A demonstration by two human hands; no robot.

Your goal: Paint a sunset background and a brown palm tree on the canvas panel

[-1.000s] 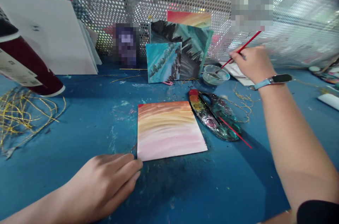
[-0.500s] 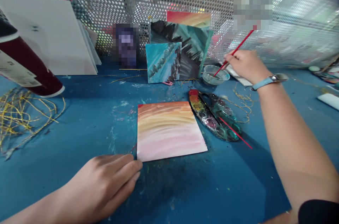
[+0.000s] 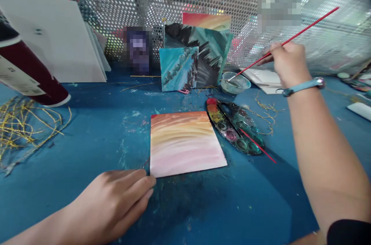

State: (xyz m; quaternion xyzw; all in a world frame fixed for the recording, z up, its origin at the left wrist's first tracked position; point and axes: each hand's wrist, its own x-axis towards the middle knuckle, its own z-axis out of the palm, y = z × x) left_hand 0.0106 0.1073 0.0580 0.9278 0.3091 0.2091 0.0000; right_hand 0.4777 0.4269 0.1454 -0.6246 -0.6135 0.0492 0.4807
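Observation:
A small square canvas (image 3: 185, 142) painted in orange, yellow and pale pink bands lies flat on the table. At its lower left corner, my left hand (image 3: 121, 194) has its fingers pressed together and their tips against the edge. My right hand (image 3: 285, 59) is closed on a long red paintbrush (image 3: 307, 26), held at a low slant. The brush tip reaches into a clear water bowl (image 3: 239, 82). Right of the canvas sits a messy paint palette (image 3: 222, 121), with a second red-tipped paintbrush (image 3: 257, 146) lying across it.
Several painted canvases (image 3: 179, 69) lean against the perforated metal screen (image 3: 116, 9). White boards (image 3: 58, 40) and a dark red cup (image 3: 33, 69) stand at left, beside tangled gold cord (image 3: 29, 129). White pieces (image 3: 269, 82) lie behind the bowl on the blue table (image 3: 95, 133).
My right hand has moved right and slightly up, tipping the paintbrush from steep to a lower slant. Its tip has shifted toward the bowl's left side. My left hand and the canvas stay put.

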